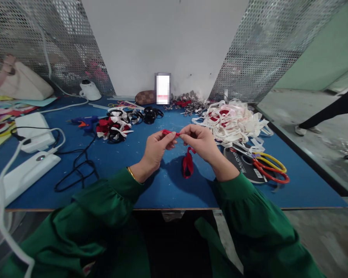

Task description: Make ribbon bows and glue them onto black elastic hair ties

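Observation:
Above the middle of the blue table, my left hand (159,148) pinches one end of a thin red ribbon (167,133) between thumb and finger. My right hand (198,141) is closed on the same ribbon a little to the right, the fingertips of both hands close together. Below my right hand a red ribbon loop (188,164) shows; whether it hangs from the held ribbon or is a separate piece, I cannot tell. Right of my hands is a heap of white ribbon loops (234,119) with some red. To the left lies a pile of red, white and black bands (114,125).
Scissors with red and yellow handles (271,168) lie on a black card (240,164) at the right. A blue glue gun (85,121), black cable (81,168) and white power strip (26,175) are at the left. A phone (162,88) stands at the back. A person's leg shows far right.

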The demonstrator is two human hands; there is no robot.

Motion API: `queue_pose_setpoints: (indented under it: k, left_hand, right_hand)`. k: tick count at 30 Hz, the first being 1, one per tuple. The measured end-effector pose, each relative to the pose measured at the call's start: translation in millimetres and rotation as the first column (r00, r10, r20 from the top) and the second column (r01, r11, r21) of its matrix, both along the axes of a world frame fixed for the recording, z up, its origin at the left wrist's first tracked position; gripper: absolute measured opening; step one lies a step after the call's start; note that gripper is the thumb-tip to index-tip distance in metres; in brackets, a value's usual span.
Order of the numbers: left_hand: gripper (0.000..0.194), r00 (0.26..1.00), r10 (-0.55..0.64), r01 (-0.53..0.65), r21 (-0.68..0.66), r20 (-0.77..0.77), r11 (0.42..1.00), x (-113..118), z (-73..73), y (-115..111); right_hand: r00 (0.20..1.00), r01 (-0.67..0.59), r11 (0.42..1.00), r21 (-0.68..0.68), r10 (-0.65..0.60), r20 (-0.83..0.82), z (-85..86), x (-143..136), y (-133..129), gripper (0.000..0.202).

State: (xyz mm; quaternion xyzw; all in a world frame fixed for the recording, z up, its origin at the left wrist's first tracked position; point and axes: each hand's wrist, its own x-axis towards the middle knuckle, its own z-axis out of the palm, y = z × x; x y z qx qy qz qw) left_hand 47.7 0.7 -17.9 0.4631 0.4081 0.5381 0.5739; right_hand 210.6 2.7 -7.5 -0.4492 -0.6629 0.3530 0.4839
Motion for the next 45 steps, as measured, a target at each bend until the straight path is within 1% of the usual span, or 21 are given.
queue_pose_setpoints:
  k: [3, 5, 7, 11, 17, 20, 23, 25, 27, 29, 31, 35, 37, 39, 41, 43, 45]
  left_hand:
    - [0.036, 1.000, -0.021, 0.022, -0.055, 0.017, 0.998, -0.1, -0.1, 0.7]
    - [0.034, 1.000, -0.001, 0.002, -0.052, 0.016, 0.999, -0.4, -0.5, 1.4]
    - [0.031, 1.000, 0.028, -0.028, -0.033, 0.007, 0.999, -0.8, -1.1, 2.0]
    - [0.029, 1.000, 0.019, -0.019, -0.030, 0.012, 0.999, -0.9, -2.1, 1.8]
    - [0.031, 0.997, -0.019, 0.023, -0.053, 0.077, 0.998, -0.7, -0.2, 0.2]
    - [0.035, 0.992, -0.059, 0.069, -0.087, 0.110, 0.994, -1.6, 1.1, 0.2]
    - [0.041, 0.987, -0.097, 0.113, -0.120, 0.126, 0.986, -2.7, 1.2, 0.6]
    - [0.039, 0.985, -0.120, 0.137, -0.143, 0.123, 0.980, -3.1, 0.3, 0.9]
    - [0.036, 0.978, -0.167, 0.187, -0.167, 0.125, 0.968, -3.1, -1.2, 1.3]
    - [0.034, 0.968, -0.212, 0.235, -0.183, 0.133, 0.955, -3.0, -2.7, 1.5]
    - [0.032, 0.963, -0.237, 0.259, -0.188, 0.131, 0.947, -2.7, -3.8, 1.6]
    - [0.029, 0.965, -0.238, 0.254, -0.173, 0.107, 0.952, -2.1, -3.2, 1.2]
    - [0.027, 0.970, -0.219, 0.235, -0.161, 0.110, 0.959, -1.9, -2.2, 1.0]
    - [0.026, 0.975, -0.189, 0.206, -0.153, 0.120, 0.966, -1.8, -1.3, 0.9]
    - [0.026, 0.980, -0.156, 0.174, -0.149, 0.128, 0.973, -1.9, -0.9, 1.0]
    - [0.026, 0.983, -0.135, 0.153, -0.142, 0.128, 0.978, -2.2, -1.1, 1.2]
    - [0.026, 0.985, -0.124, 0.140, -0.130, 0.121, 0.982, -2.4, -1.7, 1.4]
  right_hand:
    - [0.989, 0.007, 0.988, 0.155, -0.030, 0.143, -0.5, 1.0, -1.1, 0.006]
    - [0.973, -0.015, 0.967, 0.255, -0.044, 0.227, -0.4, 1.3, -2.0, 0.009]
    - [0.957, -0.027, 0.952, 0.305, -0.064, 0.284, -0.2, 1.2, -2.4, 0.010]
    - [0.940, -0.012, 0.951, 0.310, -0.095, 0.328, -0.8, 1.5, -1.4, 0.010]
    - [0.908, 0.021, 0.938, 0.347, -0.162, 0.385, -0.3, 4.5, -0.7, 0.013]
    - [0.912, 0.034, 0.935, 0.354, -0.174, 0.372, 0.4, 4.8, -0.9, 0.014]
    - [0.927, 0.029, 0.933, 0.360, -0.160, 0.339, 0.5, 4.2, -1.0, 0.015]
    - [0.938, 0.027, 0.933, 0.359, -0.148, 0.313, 0.6, 3.9, -1.1, 0.016]
    - [0.945, 0.028, 0.933, 0.359, -0.143, 0.296, 0.8, 3.7, -1.3, 0.016]
    - [0.946, 0.030, 0.931, 0.363, -0.143, 0.290, 1.2, 3.6, -1.6, 0.016]
    - [0.945, 0.035, 0.927, 0.372, -0.152, 0.290, 1.3, 3.6, -1.8, 0.017]
    - [0.928, 0.050, 0.921, 0.386, -0.186, 0.324, 0.2, 4.1, -1.3, 0.018]
    - [0.911, 0.071, 0.906, 0.416, -0.229, 0.343, 0.0, 4.6, -1.2, 0.019]
    - [0.887, 0.120, 0.864, 0.489, -0.315, 0.337, 0.7, 5.0, -1.8, 0.019]
    - [0.860, 0.159, 0.815, 0.557, -0.391, 0.328, 2.4, 4.9, -3.3, 0.014]
    - [0.838, 0.135, 0.800, 0.585, -0.407, 0.363, 4.1, 4.0, -5.1, 0.012]
    - [0.815, 0.069, 0.806, 0.587, -0.385, 0.434, 4.6, 2.6, -6.5, 0.014]
